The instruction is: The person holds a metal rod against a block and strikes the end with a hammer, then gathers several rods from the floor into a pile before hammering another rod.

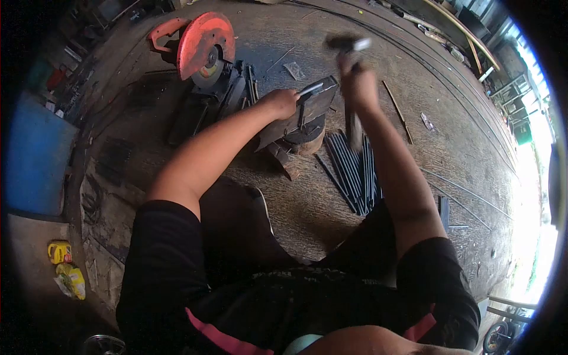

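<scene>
My right hand is wrapped round a hammer, raised above the floor, its head blurred by motion. A metal rod pokes out of my left hand, which is closed on it. The rod's end lies over a dark metal plate that rests on a round wooden block. Just below the hammer handle, a bundle of dark metal rods lies on the ground.
A red cut-off saw stands to the left of the plate. Long thin rods lie at the right. A thin stick and a plastic wrapper are on the floor. Yellow containers sit far left.
</scene>
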`<control>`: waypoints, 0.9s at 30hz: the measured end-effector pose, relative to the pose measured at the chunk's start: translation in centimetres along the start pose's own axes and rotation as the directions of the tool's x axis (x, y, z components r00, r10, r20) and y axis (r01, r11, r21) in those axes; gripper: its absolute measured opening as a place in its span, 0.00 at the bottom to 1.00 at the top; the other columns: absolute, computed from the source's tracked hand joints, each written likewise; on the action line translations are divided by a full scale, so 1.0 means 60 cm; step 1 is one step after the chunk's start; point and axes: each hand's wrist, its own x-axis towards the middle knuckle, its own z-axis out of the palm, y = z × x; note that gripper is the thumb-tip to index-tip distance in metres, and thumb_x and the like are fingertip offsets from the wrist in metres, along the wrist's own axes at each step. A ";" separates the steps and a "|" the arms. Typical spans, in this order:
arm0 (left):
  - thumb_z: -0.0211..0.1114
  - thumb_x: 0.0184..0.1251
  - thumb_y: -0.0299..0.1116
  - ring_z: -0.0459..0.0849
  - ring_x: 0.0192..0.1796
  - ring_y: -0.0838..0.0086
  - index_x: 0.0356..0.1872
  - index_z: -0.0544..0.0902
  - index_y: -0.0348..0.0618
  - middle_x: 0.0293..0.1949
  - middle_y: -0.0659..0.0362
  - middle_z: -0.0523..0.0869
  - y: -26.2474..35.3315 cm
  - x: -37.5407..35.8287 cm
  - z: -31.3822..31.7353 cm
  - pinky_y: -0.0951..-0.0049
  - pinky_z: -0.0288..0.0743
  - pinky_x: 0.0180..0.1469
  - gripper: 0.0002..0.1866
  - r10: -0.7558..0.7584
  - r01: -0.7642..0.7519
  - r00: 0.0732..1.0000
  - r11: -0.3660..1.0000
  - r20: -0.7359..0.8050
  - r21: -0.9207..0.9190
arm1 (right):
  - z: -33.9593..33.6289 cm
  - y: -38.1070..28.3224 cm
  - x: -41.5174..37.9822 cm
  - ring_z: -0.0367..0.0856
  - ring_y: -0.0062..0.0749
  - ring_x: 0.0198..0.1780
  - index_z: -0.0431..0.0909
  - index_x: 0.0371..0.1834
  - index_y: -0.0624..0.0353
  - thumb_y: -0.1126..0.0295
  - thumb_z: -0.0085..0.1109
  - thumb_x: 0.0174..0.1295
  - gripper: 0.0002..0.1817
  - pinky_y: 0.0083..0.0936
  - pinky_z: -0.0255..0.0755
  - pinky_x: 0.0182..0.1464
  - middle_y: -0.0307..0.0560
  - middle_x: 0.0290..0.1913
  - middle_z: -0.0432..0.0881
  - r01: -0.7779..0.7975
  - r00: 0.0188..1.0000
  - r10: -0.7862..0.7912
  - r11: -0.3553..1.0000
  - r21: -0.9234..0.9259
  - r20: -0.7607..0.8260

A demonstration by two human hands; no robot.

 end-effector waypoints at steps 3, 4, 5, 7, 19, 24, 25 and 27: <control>0.45 0.74 0.44 0.80 0.48 0.45 0.44 0.77 0.38 0.43 0.40 0.82 0.010 0.009 -0.003 0.49 0.71 0.50 0.19 -0.017 0.017 1.000 0.999 -0.019 0.039 | 0.020 0.038 -0.007 0.81 0.61 0.45 0.79 0.41 0.68 0.45 0.48 0.66 0.30 0.44 0.74 0.47 0.66 0.36 0.82 -0.084 0.948 0.141 0.976 -0.200 0.287; 0.46 0.73 0.44 0.81 0.49 0.46 0.45 0.77 0.38 0.44 0.40 0.82 0.006 0.007 0.004 0.49 0.72 0.50 0.19 -0.038 0.040 0.999 0.997 -0.031 0.058 | 0.022 0.038 -0.009 0.81 0.60 0.45 0.79 0.39 0.68 0.43 0.46 0.65 0.32 0.45 0.73 0.48 0.67 0.35 0.82 -0.224 0.901 0.257 0.966 -0.132 0.349; 0.46 0.73 0.44 0.81 0.49 0.46 0.45 0.77 0.38 0.44 0.40 0.82 0.002 0.002 0.018 0.49 0.72 0.50 0.19 -0.046 0.047 0.999 0.997 -0.017 0.055 | 0.021 0.044 -0.015 0.81 0.60 0.45 0.79 0.39 0.68 0.43 0.46 0.65 0.32 0.45 0.73 0.48 0.67 0.35 0.82 -0.233 0.894 0.266 0.963 -0.134 0.361; 0.46 0.73 0.43 0.81 0.47 0.45 0.44 0.77 0.38 0.42 0.40 0.82 0.017 -0.002 -0.005 0.48 0.72 0.49 0.18 -0.043 0.044 0.999 0.991 -0.014 0.123 | -0.014 0.011 0.018 0.83 0.57 0.40 0.79 0.35 0.69 0.43 0.48 0.65 0.32 0.44 0.75 0.44 0.64 0.30 0.82 -0.189 0.964 0.204 0.977 -0.097 0.168; 0.46 0.73 0.42 0.82 0.40 0.45 0.39 0.76 0.38 0.34 0.42 0.83 0.005 -0.010 0.027 0.48 0.74 0.42 0.17 0.073 -0.044 0.981 0.985 -0.179 0.164 | 0.027 0.041 -0.017 0.81 0.63 0.43 0.79 0.42 0.70 0.49 0.50 0.65 0.28 0.46 0.76 0.44 0.64 0.37 0.83 -0.119 0.955 0.191 0.947 -0.298 0.226; 0.47 0.73 0.41 0.83 0.39 0.46 0.39 0.76 0.38 0.33 0.43 0.83 -0.006 0.007 0.022 0.48 0.74 0.42 0.16 0.108 -0.047 0.973 0.959 -0.206 0.278 | -0.031 0.003 0.004 0.85 0.46 0.28 0.80 0.34 0.72 0.43 0.50 0.64 0.33 0.37 0.77 0.34 0.59 0.25 0.82 -0.413 0.871 0.399 0.911 -0.013 0.286; 0.47 0.73 0.41 0.83 0.39 0.46 0.39 0.76 0.38 0.33 0.43 0.83 0.001 0.002 0.014 0.48 0.74 0.42 0.16 0.111 -0.050 0.972 0.960 -0.208 0.276 | -0.045 -0.007 0.021 0.82 0.39 0.24 0.78 0.32 0.70 0.44 0.51 0.64 0.32 0.34 0.75 0.29 0.53 0.22 0.80 -0.320 0.933 0.312 0.947 0.012 0.180; 0.48 0.73 0.42 0.83 0.36 0.46 0.38 0.75 0.39 0.30 0.44 0.83 0.011 -0.012 0.009 0.47 0.74 0.39 0.16 0.114 -0.068 0.973 0.973 -0.202 0.220 | -0.106 -0.078 0.016 0.79 0.31 0.19 0.76 0.30 0.68 0.43 0.50 0.65 0.31 0.29 0.73 0.23 0.46 0.19 0.78 -0.177 0.983 0.184 0.966 0.188 -0.023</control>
